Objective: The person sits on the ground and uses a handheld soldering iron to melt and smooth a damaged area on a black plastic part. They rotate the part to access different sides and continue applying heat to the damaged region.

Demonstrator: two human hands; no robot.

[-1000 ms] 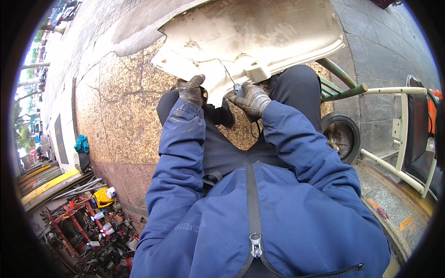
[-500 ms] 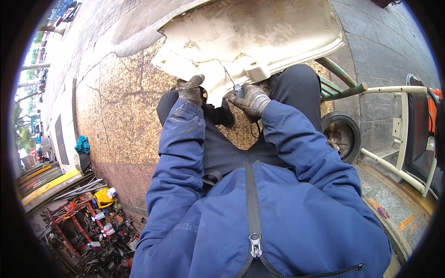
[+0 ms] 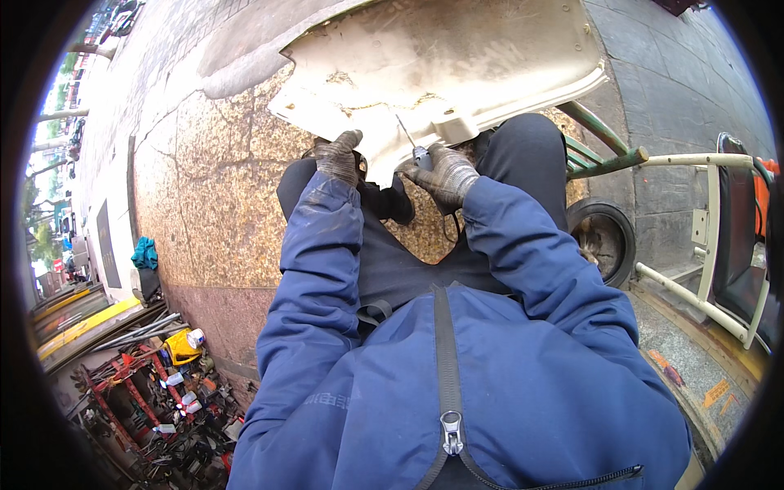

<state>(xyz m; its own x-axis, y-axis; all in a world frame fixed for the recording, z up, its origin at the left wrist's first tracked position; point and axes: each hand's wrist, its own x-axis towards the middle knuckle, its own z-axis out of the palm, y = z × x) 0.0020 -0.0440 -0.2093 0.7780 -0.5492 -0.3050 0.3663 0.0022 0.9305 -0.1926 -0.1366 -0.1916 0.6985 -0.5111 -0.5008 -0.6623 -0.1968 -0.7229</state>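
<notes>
A large off-white body panel [image 3: 490,73], apparently plastic, rests across my knees with its near edge toward me. Rough brownish seams run along its cracked lower part. The gloved fingers of my left hand [image 3: 336,159] are closed on the panel's near edge, left of a pointed tab. My right hand [image 3: 447,175], also in a worn grey glove, wraps round the handle of a corded soldering iron [image 3: 421,155]. Its thin metal rod points up and left over the panel, near the seam. Whether the tip touches the surface I cannot tell.
A green metal frame [image 3: 600,135] stands beyond my right knee. A tyre [image 3: 629,241] lies beside my right leg, near a black-seated chair [image 3: 739,229]. At lower left are a red metal rack [image 3: 122,392], assorted tools and a yellow container [image 3: 181,347].
The iron's rod tip has drawn back slightly toward me and to the right. My left hand and the panel stay nearly where they were.
</notes>
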